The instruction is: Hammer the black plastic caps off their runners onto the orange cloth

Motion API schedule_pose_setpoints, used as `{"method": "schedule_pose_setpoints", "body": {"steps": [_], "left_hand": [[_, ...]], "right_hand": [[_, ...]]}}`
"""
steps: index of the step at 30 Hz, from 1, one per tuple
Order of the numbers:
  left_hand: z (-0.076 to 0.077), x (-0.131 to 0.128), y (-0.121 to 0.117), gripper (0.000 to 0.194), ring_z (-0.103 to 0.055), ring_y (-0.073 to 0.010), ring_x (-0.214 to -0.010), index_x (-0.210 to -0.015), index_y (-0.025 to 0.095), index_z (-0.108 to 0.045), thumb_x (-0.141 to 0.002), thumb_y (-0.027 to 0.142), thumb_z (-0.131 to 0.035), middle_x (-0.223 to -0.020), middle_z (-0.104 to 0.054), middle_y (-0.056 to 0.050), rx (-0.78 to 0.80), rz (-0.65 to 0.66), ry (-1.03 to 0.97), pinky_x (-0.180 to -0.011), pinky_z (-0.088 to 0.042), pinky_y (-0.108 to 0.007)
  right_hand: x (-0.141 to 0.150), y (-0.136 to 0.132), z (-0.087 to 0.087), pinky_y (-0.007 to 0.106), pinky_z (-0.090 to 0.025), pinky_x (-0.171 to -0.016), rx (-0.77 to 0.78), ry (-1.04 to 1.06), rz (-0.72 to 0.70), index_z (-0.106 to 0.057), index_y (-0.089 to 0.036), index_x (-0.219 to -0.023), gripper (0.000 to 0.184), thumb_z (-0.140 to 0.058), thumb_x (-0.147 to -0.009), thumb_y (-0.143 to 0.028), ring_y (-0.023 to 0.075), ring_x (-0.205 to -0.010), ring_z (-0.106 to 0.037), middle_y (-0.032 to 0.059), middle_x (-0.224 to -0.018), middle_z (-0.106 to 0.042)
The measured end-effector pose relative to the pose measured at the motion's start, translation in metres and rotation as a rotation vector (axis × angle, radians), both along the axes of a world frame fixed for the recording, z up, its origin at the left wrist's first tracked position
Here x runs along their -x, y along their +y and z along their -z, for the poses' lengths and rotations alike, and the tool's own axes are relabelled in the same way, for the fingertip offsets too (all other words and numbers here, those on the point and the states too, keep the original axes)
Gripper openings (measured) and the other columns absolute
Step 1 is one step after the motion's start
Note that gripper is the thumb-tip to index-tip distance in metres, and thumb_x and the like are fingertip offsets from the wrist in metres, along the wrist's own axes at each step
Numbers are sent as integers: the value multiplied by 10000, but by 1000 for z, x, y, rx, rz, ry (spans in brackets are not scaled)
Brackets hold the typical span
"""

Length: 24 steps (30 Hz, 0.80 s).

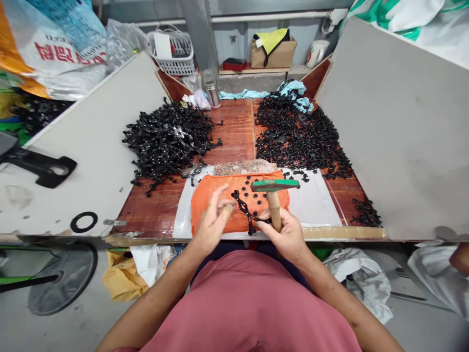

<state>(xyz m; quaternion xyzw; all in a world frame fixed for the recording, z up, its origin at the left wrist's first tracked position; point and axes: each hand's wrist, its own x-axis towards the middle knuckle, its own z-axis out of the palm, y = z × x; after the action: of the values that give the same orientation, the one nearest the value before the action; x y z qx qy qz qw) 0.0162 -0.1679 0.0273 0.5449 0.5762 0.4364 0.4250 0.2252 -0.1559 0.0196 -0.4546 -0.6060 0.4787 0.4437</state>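
Note:
My right hand [291, 238] grips a hammer [274, 185] with a green head and a wooden handle. Between its thumb and finger sits the end of a black jointed strip [243, 208] with small shiny rivets. My left hand [212, 220] is just left of the strip, fingers apart and holding nothing. Under both hands lies an orange cloth [201, 203], with several small black round studs [245, 195] on it beside the strip. A speckled stone slab [238, 168] shows behind the cloth's far edge.
A heap of black jointed strips [168, 139] stands at the left of the wooden table [234, 127], and a pile of small black parts [300, 134] at the right. Grey boards [395, 122] flank both sides. A metal flask [212, 93] and a basket [176, 63] are at the back.

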Motion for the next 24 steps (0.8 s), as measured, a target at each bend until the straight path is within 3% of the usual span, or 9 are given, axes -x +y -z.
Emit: {"method": "schedule_pose_setpoints", "body": {"steps": [2, 5, 8, 11, 15, 18, 24], "left_hand": [[2, -12, -5, 599, -697, -200, -960, -1561, 293, -288, -1037, 543, -434, -1137, -690, -82, 97, 103, -135, -862, -588, -358], [9, -29, -8, 604, -648, -163, -777, -1546, 305, -310, -1028, 594, -425, -1034, -683, -45, 124, 42, -246, -666, -541, -286], [15, -27, -2, 512, -556, -131, -662, -1418, 257, -446, -1011, 566, -477, -849, -624, 6, 85, -30, -159, -590, -452, -245], [18, -11, 9, 323, -442, -115, -557, -1137, 221, -547, -995, 505, -490, -676, -517, 51, 110, 18, 22, -530, -350, -236], [14, 0, 21, 206, -469, -120, -582, -922, 225, -507, -976, 418, -462, -678, -551, 45, 136, 100, 214, -577, -353, -237], [12, -8, 25, 192, -512, -135, -643, -900, 224, -508, -970, 388, -437, -710, -565, 35, 137, 166, 277, -635, -390, -250], [21, -25, 30, 186, -512, -139, -682, -880, 226, -491, -973, 370, -421, -719, -530, 43, 114, 237, 307, -686, -406, -260]], "right_hand": [[4, -6, 6, 287, -553, -665, -61, -33, -10, -684, -220, -861, 100, -725, -853, -310, 186, -718, -675, 22, -787, -722], [10, -14, 11, 282, -538, -673, -123, -108, -33, -687, -215, -871, 64, -704, -877, -277, 175, -694, -664, 15, -782, -719], [6, -19, 7, 283, -532, -714, -115, -158, -103, -697, -218, -878, 73, -716, -883, -287, 183, -738, -667, 14, -820, -724], [-16, -20, 2, 287, -531, -778, -67, -175, -105, -722, -217, -1004, 132, -667, -936, -316, 197, -823, -675, 27, -916, -737], [-60, -28, 10, 277, -514, -792, -7, -318, 29, -692, -205, -1236, 300, -583, -993, -344, 194, -830, -663, 28, -925, -721], [-82, -42, 23, 253, -495, -725, 43, -467, 5, -624, -220, -1414, 415, -476, -1049, -354, 169, -732, -644, -3, -803, -680], [-86, -59, 41, 254, -520, -689, 55, -588, 7, -492, -269, -1580, 528, -393, -1072, -375, 184, -695, -694, 21, -826, -736]]}}
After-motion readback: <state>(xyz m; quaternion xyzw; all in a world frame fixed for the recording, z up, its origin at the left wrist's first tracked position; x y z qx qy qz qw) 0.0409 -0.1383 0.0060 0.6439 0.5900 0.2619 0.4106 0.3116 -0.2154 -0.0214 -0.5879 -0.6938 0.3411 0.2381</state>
